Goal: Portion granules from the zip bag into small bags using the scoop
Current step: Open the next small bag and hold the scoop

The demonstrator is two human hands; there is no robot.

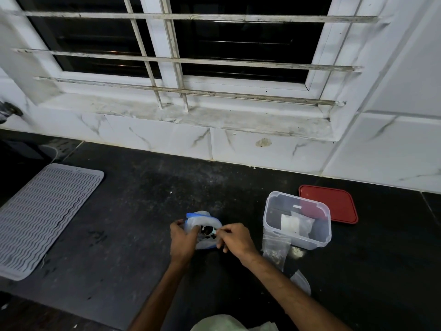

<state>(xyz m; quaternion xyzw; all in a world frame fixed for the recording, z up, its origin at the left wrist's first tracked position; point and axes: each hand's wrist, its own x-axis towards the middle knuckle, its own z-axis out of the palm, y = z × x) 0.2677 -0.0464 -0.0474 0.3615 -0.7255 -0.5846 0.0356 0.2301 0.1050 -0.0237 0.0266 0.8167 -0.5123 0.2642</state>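
While the person bends over the dark counter (pixel 143 199), the zip bag (pixel 202 219) stands in its middle with the mouth open. The left hand (pixel 182 237) grips the bag's left rim with curled fingers. The right hand (pixel 235 238) pinches the handle of the scoop (pixel 207 230), whose bowl is inside the mouth. I judge the bag soft and light, likely to collapse, so the blue zip rim is the best hold. The scoop looks stiff and small. I count one zip bag, one scoop, one clear box (pixel 297 237), one red lid (pixel 334 204) and two small bags (pixel 274 247) outside the box. More lie inside it, but I cannot tell how many.
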